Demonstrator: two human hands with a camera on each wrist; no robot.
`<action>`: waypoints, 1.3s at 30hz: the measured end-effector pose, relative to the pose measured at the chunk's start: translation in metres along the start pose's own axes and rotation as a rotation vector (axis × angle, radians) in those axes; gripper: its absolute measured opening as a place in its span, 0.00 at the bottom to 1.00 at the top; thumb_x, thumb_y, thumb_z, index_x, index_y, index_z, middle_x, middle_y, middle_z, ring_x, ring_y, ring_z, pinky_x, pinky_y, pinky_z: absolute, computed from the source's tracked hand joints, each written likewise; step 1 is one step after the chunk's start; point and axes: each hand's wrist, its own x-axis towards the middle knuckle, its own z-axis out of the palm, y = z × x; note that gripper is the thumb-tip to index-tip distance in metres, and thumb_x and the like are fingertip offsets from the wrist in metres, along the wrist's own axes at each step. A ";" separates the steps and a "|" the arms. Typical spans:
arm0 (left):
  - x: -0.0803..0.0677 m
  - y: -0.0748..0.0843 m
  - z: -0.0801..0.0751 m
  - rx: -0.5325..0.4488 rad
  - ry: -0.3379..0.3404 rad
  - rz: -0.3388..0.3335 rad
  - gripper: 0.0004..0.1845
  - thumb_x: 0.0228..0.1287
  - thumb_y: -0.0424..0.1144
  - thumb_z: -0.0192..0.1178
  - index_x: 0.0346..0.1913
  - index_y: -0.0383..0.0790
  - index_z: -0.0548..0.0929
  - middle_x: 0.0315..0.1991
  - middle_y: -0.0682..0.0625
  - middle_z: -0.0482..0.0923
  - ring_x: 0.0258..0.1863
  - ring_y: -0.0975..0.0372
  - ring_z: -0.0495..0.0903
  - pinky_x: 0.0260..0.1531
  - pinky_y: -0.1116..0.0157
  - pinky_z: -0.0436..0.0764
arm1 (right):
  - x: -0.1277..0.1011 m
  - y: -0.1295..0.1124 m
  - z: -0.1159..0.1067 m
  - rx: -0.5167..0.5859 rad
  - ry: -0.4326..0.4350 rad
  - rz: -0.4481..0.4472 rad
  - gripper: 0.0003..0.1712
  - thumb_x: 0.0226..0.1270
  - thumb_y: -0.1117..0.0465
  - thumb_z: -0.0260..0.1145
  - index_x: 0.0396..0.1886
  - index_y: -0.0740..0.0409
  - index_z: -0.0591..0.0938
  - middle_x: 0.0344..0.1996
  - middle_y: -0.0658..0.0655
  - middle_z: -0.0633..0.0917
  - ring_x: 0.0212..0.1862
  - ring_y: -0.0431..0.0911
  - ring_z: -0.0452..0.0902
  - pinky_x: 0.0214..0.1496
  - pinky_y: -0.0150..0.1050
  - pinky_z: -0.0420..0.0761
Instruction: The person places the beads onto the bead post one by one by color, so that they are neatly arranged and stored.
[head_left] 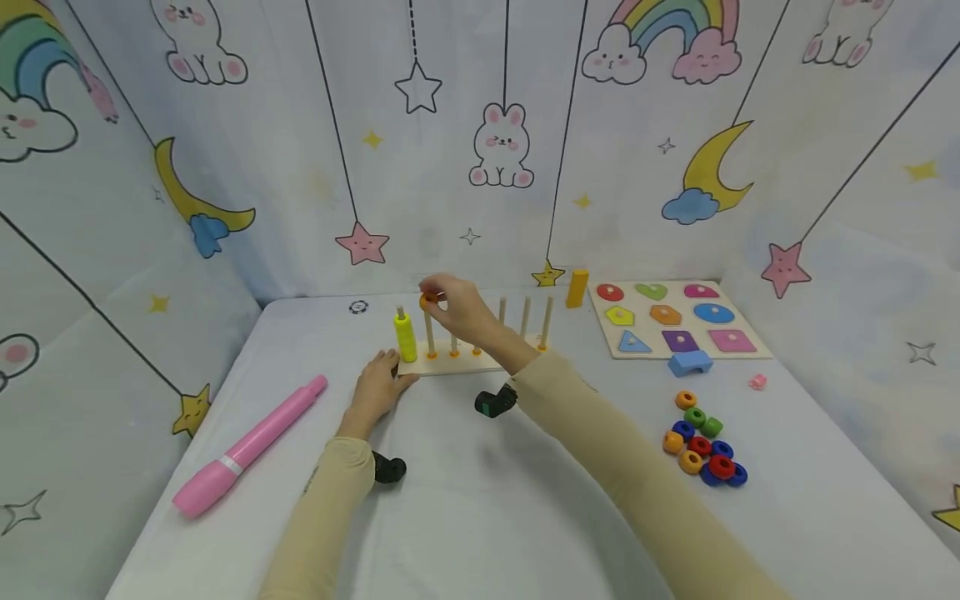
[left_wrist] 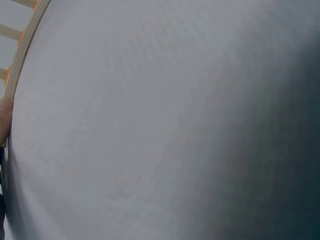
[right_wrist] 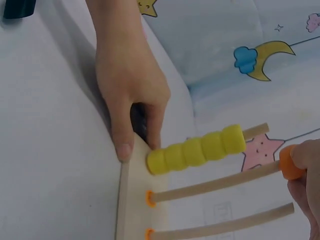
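Observation:
A wooden peg board (head_left: pixel 442 366) stands near the back of the table, with upright pegs set in orange rings. Several yellow beads (right_wrist: pixel 195 151) are stacked on its leftmost peg. My right hand (head_left: pixel 471 317) pinches an orange bead (right_wrist: pixel 290 163) between thumb and fingers at the top of the second peg (right_wrist: pixel 215 185). At the board's left end, my left hand (head_left: pixel 375 392) grips the base, thumb along the front edge and fingers behind. Only a fingertip of that hand on the board's edge shows in the left wrist view.
Loose coloured beads (head_left: pixel 699 447) lie at the right, with a blue block (head_left: pixel 690 362) behind them. A shape puzzle board (head_left: pixel 641 340) and an upright yellow block (head_left: pixel 577 288) stand at the back right. A pink stick-like toy (head_left: pixel 255 442) lies at the left.

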 end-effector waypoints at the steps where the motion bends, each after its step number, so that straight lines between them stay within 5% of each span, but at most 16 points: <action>1: 0.000 0.001 0.000 -0.003 -0.004 0.001 0.36 0.65 0.49 0.59 0.66 0.25 0.63 0.67 0.32 0.60 0.68 0.41 0.53 0.66 0.44 0.54 | 0.001 0.001 0.002 -0.001 -0.006 0.010 0.14 0.63 0.70 0.63 0.48 0.67 0.78 0.44 0.60 0.82 0.45 0.45 0.80 0.48 0.24 0.77; 13: 0.002 0.007 0.004 0.005 0.005 0.029 0.37 0.65 0.50 0.58 0.66 0.26 0.64 0.67 0.32 0.60 0.68 0.41 0.54 0.66 0.44 0.55 | -0.003 0.007 -0.003 -0.052 -0.006 0.056 0.17 0.63 0.69 0.64 0.52 0.67 0.77 0.49 0.59 0.81 0.50 0.46 0.78 0.52 0.26 0.76; 21: -0.001 0.003 0.003 0.025 0.007 0.012 0.37 0.66 0.49 0.58 0.67 0.26 0.62 0.67 0.32 0.58 0.69 0.41 0.52 0.66 0.43 0.53 | -0.023 0.005 -0.017 0.021 0.069 -0.035 0.14 0.63 0.72 0.62 0.49 0.68 0.78 0.45 0.59 0.83 0.48 0.44 0.79 0.50 0.24 0.76; 31: -0.006 -0.002 -0.002 0.027 0.006 0.007 0.37 0.66 0.48 0.58 0.67 0.24 0.61 0.67 0.30 0.57 0.68 0.39 0.52 0.66 0.42 0.53 | -0.095 0.029 -0.059 0.037 0.111 -0.018 0.12 0.59 0.74 0.65 0.44 0.68 0.80 0.40 0.58 0.84 0.43 0.45 0.81 0.47 0.28 0.80; 39: -0.006 0.004 0.002 0.009 -0.001 0.017 0.36 0.66 0.47 0.58 0.67 0.24 0.61 0.68 0.30 0.57 0.68 0.39 0.51 0.66 0.42 0.52 | -0.182 0.069 -0.107 -0.053 0.124 0.175 0.14 0.57 0.74 0.67 0.44 0.66 0.80 0.40 0.57 0.84 0.43 0.46 0.81 0.47 0.39 0.83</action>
